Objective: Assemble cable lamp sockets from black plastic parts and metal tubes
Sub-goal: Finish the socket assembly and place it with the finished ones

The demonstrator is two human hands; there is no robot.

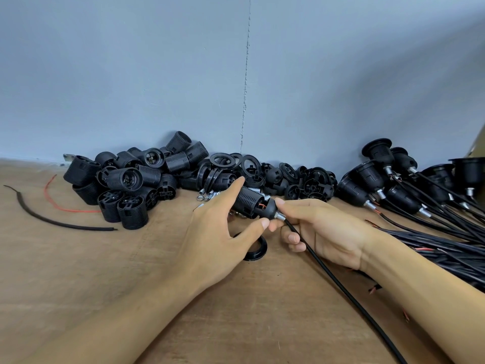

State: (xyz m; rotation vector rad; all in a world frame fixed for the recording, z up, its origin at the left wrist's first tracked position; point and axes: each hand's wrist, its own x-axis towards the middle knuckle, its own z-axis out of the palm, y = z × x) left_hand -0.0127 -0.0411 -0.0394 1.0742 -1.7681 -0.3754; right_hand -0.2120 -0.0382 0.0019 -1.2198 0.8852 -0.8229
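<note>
I see the left hand [223,227] gripping the ribbed socket body [245,202]. The forefinger lies stretched along its top and the thumb is curled up beneath it, so the part sits in the crook between them, tilted down toward the right hand [322,232]. That hand pinches the metal tube [280,216] at the socket's domed end between forefinger and thumb. Its other fingers are curled loosely around the black cable [341,287], which leaves the tube and runs down under the palm toward me. The 2 thumb tips nearly touch below the dome. A bit of red wire shows at the seam between body and dome; I cannot tell whether the 2 halves are fully seated.

Just under the left hand lies 1 black ring [256,249] on the wooden table [78,271], half covered by the thumb. Behind the left knuckles some small metal pieces [207,197] are mostly hidden. Beyond the grip to the left is a heap of ribbed shells [131,185], straight behind it rings and caps [262,170], and to the right finished sockets [393,185] whose cables run out of frame. Far left lie a black cable scrap [52,219] and a red wire [60,204].
</note>
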